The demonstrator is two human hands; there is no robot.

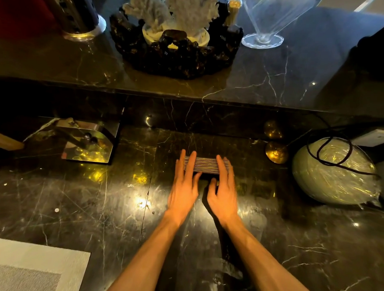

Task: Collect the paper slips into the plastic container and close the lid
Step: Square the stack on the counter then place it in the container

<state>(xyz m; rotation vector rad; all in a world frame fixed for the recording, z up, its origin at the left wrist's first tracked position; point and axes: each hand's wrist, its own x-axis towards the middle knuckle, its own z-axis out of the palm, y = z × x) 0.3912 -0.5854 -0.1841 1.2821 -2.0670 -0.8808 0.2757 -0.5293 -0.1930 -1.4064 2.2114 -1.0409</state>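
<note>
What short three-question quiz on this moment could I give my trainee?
1. True or false: both hands rest on the striped stack.
2. Which stands on the upper ledge: (a) clear glass vase, (b) placemat, (c) wrapped round object?
3. Fill in: the left hand lies ___ the right hand.

Key: 1 true; 2 a; 3 beside.

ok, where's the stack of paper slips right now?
Head view, centre: the stack of paper slips lies on the dark marble counter, under the fingers of the left hand and right hand.
</note>
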